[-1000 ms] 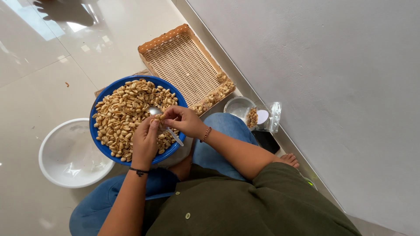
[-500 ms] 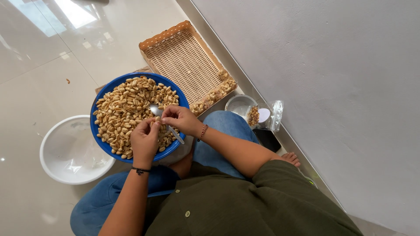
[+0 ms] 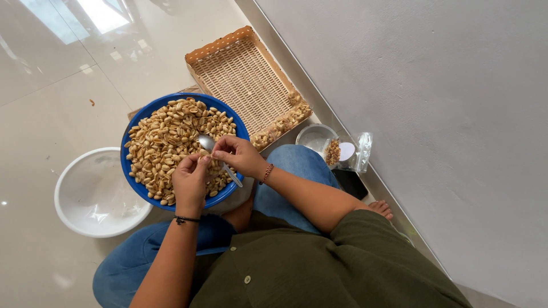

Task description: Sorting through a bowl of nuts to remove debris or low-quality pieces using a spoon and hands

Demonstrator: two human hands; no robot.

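Both hands, left hand [image 3: 191,177] and right hand [image 3: 238,155], pinch one peanut [image 3: 206,156] over a nearly full blue bowl [image 3: 132,126]; the white bowl [image 3: 74,214] is bare, and few nuts lie in the wicker tray [image 3: 217,48].

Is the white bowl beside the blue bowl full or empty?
Empty. The white bowl shows only its bare, shiny inside, while the blue bowl next to it is heaped with peanuts.

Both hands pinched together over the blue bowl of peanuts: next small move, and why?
Probably pull the fingertips apart to split the peanut pinched between left hand and right hand. Both meet on it above the blue bowl, with the spoon beside them; the white basin sits nearby.
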